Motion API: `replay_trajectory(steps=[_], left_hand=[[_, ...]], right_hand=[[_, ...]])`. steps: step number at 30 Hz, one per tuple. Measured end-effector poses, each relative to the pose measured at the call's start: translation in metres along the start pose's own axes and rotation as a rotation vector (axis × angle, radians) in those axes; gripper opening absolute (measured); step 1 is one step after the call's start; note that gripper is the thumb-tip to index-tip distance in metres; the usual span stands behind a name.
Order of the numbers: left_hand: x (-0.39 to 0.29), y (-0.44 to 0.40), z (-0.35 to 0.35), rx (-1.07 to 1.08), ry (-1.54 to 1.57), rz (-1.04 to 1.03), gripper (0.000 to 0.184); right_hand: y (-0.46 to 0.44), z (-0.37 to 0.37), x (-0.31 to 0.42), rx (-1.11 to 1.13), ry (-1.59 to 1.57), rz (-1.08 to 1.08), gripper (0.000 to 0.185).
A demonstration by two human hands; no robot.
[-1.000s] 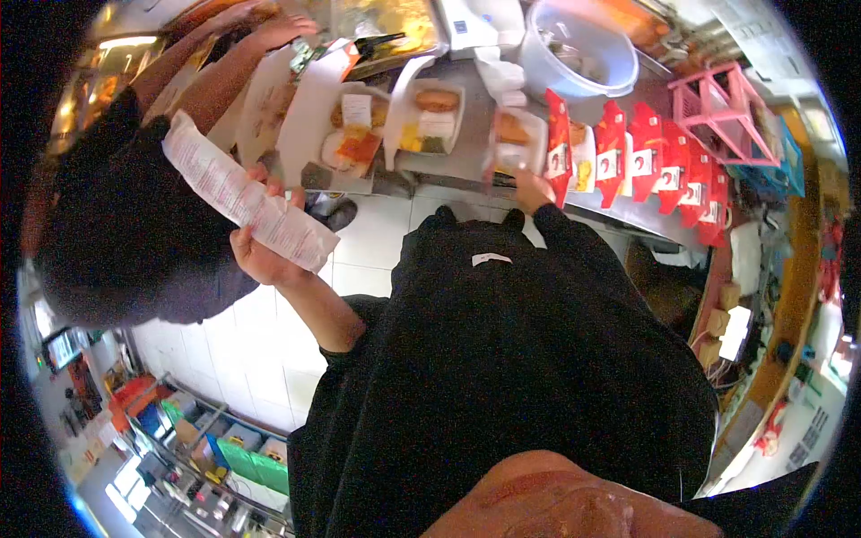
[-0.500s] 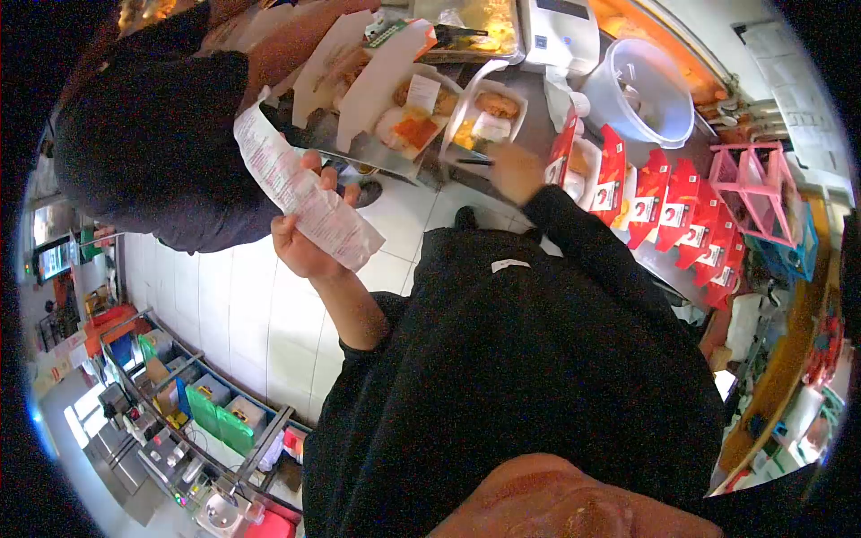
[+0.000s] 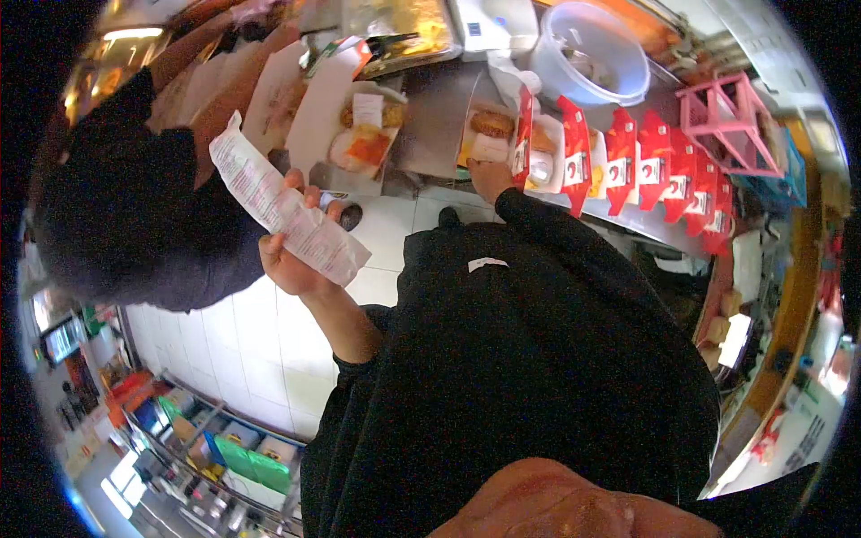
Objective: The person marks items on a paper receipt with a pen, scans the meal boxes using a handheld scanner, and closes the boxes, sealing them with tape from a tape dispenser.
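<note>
My left hand (image 3: 291,255) is closed on a long printed receipt (image 3: 287,211), which hangs slantwise in front of the person beside me. My right hand (image 3: 493,179) is at the near edge of an open food box (image 3: 468,130), its fingers curled at the rim. A brown fried piece and a white slip lie in that box. It stands against the first of several red-lidded boxes (image 3: 574,161). Further left is another open food box (image 3: 381,170) with rice, orange-red sauce, fried food and a white slip. Whether my right hand still has a pen is hidden.
A co-worker in dark clothes (image 3: 117,206) stands at the left, arms over more boxes. Along the counter's back are a metal tray (image 3: 430,54), a white printer (image 3: 502,27) and a clear tub (image 3: 547,67). A pink basket (image 3: 695,117) stands at right.
My right hand and the food box have moved right, up to the red-lidded boxes. The black pen seen earlier in that hand no longer shows. My left hand keeps the receipt.
</note>
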State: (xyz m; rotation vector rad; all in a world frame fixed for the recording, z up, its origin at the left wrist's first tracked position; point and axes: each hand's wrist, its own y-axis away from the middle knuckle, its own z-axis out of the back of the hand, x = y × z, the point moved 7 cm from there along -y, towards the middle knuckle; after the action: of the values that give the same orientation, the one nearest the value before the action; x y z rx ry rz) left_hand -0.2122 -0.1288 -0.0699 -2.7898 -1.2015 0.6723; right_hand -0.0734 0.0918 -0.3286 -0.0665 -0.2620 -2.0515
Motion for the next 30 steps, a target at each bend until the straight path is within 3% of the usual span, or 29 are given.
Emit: replay_trajectory(steps=[3,6,9,10,11,12,13,14,16,19,21,22,24,28,30], left_hand=[[0.014,-0.018,-0.003,0.014,-0.039,0.066,0.073],[0.031,-0.031,0.001,-0.057,-0.039,0.143,0.073],[0.043,-0.045,-0.018,0.076,-0.028,0.179,0.072],[0.047,-0.047,-0.018,0.080,-0.028,0.194,0.072],[0.047,-0.049,-0.016,0.063,-0.058,0.165,0.071],[0.047,-0.050,-0.014,0.047,-0.089,0.134,0.071],[0.050,-0.052,-0.015,0.052,-0.085,0.150,0.070],[0.054,-0.052,-0.015,0.052,-0.084,0.153,0.070],[0.065,-0.052,-0.017,0.040,-0.123,0.156,0.070],[0.101,-0.052,-0.033,0.015,-0.033,0.208,0.073],[0.125,-0.049,-0.047,0.011,-0.016,0.213,0.074],[0.137,-0.048,-0.055,0.009,0.000,0.210,0.075],[0.168,-0.044,-0.076,0.050,0.015,0.224,0.075],[0.239,-0.041,-0.132,0.195,0.100,0.267,0.070],[0.283,-0.037,-0.166,0.262,0.050,0.316,0.064]], right_hand=[[0.012,-0.021,-0.018,-0.024,0.070,0.043,0.015],[0.044,0.079,0.005,-0.141,-0.144,-0.019,0.013],[0.078,0.115,-0.046,-0.146,-0.243,-0.293,0.014],[0.071,-0.009,-0.135,0.187,-0.121,-0.607,0.016],[0.119,0.112,-0.125,-0.549,-0.426,-0.449,0.024],[0.140,0.142,-0.142,-0.701,-0.439,-0.508,0.024],[0.160,0.128,-0.182,-0.724,-0.687,-0.670,0.017],[0.176,0.146,-0.189,-0.684,-0.567,-0.735,0.021],[0.184,0.063,-0.234,-0.417,-0.706,-0.806,0.027],[0.155,-0.015,-0.194,-0.167,-1.064,-0.644,0.037],[0.155,-0.021,-0.181,-0.052,-1.102,-0.825,0.041],[0.158,-0.004,-0.178,-0.189,-1.192,-0.717,0.040],[0.182,0.015,-0.198,-0.133,-1.166,-0.839,0.041],[0.231,0.105,-0.257,-0.388,-1.521,-0.358,0.046],[0.261,0.154,-0.287,-0.397,-1.506,-0.543,0.060]])
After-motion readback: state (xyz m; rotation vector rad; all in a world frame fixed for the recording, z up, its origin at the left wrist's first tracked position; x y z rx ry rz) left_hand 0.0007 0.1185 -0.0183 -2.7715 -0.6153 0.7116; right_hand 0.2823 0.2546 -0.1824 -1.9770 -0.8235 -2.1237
